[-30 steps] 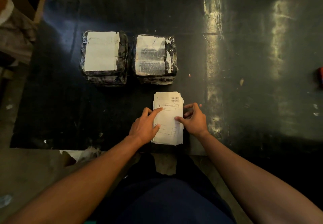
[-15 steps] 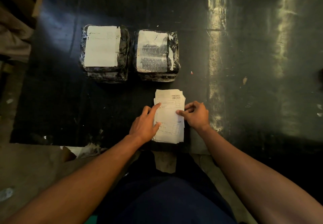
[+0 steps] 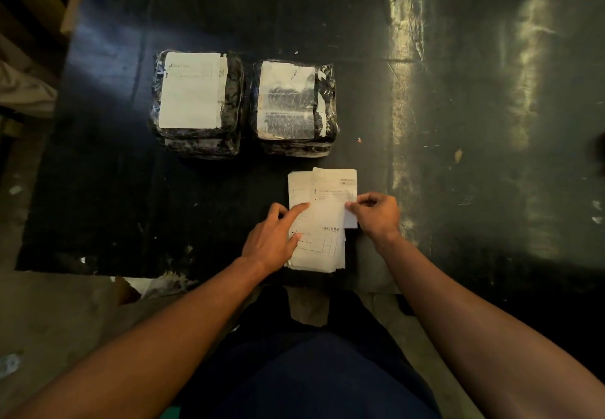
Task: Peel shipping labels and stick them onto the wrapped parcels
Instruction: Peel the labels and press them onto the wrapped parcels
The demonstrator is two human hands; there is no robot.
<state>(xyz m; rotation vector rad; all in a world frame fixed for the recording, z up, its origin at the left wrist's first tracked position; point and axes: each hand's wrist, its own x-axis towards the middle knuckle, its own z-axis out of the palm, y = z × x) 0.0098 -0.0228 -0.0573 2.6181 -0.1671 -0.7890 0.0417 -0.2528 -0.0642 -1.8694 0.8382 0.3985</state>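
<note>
Top label (image 3: 330, 204) pinched at its right edge by right hand (image 3: 376, 214), lifted off label stack (image 3: 316, 250) at near edge of desk (image 3: 458, 124). Left hand (image 3: 271, 242) flat on stack, fingers straight. Two wrapped parcels (image 3: 196, 104) (image 3: 294, 107) side by side just beyond, both labelled on top.

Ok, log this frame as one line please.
step: peeling top label | left hand: presses stack | right hand: pinches label edge | parcels: two, labelled, untouched
</note>
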